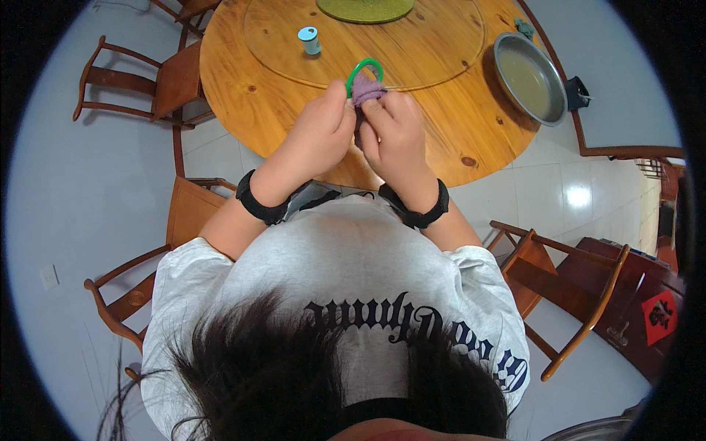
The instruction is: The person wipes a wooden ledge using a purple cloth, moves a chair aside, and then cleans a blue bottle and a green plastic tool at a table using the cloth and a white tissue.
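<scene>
Both my hands meet over the near part of the round wooden table (469,132). My left hand (328,124) pinches the side of a green ring (364,62), which looks like a round handle. A bunched purple cloth (367,88) lies against the ring, and my right hand (400,129) grips it between thumb and fingers. Below, a darker part of the cloth hangs between the hands. My fingers hide where ring and cloth meet, so whether they are joined cannot be seen. Beyond the hands stands a small pale blue and white container (310,43).
A metal basin (556,71) of cloudy liquid sits at the table's right edge, near a crumpled green cloth (524,27). A round green mat (364,10) lies on the clear turntable. Wooden chairs (182,77) stand to the left, another chair (546,275) behind right.
</scene>
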### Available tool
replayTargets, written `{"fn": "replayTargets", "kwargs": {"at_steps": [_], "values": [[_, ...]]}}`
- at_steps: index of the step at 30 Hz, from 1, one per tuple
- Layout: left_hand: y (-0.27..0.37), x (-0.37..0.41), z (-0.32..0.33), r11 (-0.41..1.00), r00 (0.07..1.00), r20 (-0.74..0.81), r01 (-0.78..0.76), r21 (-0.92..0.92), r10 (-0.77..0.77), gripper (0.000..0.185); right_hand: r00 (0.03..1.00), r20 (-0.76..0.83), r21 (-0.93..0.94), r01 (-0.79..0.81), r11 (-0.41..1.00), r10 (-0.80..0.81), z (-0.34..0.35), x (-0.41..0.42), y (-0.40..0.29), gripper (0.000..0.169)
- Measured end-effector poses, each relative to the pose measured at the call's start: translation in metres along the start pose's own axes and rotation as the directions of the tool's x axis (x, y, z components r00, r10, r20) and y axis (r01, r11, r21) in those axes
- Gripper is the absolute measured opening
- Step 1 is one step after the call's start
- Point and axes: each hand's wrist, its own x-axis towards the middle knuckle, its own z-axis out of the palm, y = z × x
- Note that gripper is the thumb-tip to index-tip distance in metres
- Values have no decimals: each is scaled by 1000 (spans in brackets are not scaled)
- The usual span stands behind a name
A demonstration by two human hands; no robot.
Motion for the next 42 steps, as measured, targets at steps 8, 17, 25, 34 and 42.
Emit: {"fn": "replayTargets", "kwargs": {"at_steps": [8, 17, 25, 34, 42], "values": [[8, 10, -5, 997, 998, 64, 24, -69, -19, 11, 997, 45, -64, 68, 996, -65, -10, 5, 1, 19], [17, 22, -8, 994, 993, 114, 8, -107, 4, 12, 996, 16, -131, 90, 987, -89, -19, 14, 9, 18], [21, 25, -8, 1000, 993, 116, 19, 20, -21, 15, 996, -41, -261, 62, 963, -75, -16, 22, 25, 20], [22, 25, 0, 993, 997, -40, -57, 99, 61, 14, 984, -130, -58, -129, 990, 121, -10, 21, 19, 15], [8, 24, -5, 989, 996, 79, 61, -138, -50, 13, 991, -43, 61, -125, 990, 128, -17, 18, 25, 14]]}}
